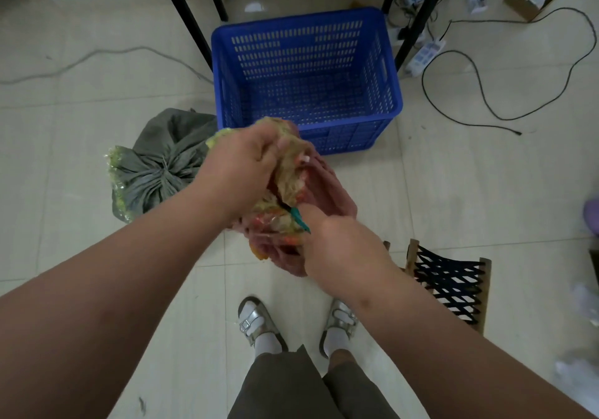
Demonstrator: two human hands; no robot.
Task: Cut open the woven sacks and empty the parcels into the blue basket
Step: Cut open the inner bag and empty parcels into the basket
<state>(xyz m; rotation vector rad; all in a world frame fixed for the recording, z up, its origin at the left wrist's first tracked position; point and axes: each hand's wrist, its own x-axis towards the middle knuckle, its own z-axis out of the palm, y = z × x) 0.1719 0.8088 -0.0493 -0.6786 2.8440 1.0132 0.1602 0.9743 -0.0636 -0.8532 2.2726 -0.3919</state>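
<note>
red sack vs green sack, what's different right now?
The red sack is in both hands, left hand gripping its gathered neck, right hand holding a teal-handled tool at it; the green sack lies untouched on the floor, left of the basket. Red is being opened; green is tied shut. Both are woven, with frayed yellowish mouths.

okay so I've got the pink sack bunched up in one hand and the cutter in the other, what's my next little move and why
Probably draw the teal cutter in your right hand through the neck your left hand grips: the pink sack looks closed and the blue basket looks empty.
</note>
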